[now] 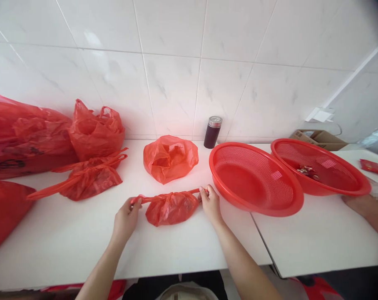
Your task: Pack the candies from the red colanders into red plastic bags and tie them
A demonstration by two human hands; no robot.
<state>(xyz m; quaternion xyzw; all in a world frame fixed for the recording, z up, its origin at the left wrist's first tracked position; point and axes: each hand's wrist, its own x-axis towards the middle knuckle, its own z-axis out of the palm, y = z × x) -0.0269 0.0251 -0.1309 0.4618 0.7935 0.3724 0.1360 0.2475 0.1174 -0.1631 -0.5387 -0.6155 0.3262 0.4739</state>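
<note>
A filled red plastic bag (pixel 173 209) rests on the white table in front of me, its two handles pulled out to either side. My left hand (pixel 126 216) is closed around the left handle, and my right hand (pixel 209 203) pinches the right one. What the bag contains is only faintly visible through the film. Just behind it stands an open red plastic bag (pixel 170 158) with its mouth facing up. To the left lies another gathered red bag (pixel 90 179) with long handles stretched out.
Two red plastic baskets (pixel 254 175) stand on the right; the farther basket (pixel 329 166) holds some small items. A dark thermos (pixel 212 132) is by the wall. Large red bags (pixel 29 133) crowd the left. A cardboard box (pixel 320 138) sits at the back right, and another person's arm (pixel 365 206) reaches in.
</note>
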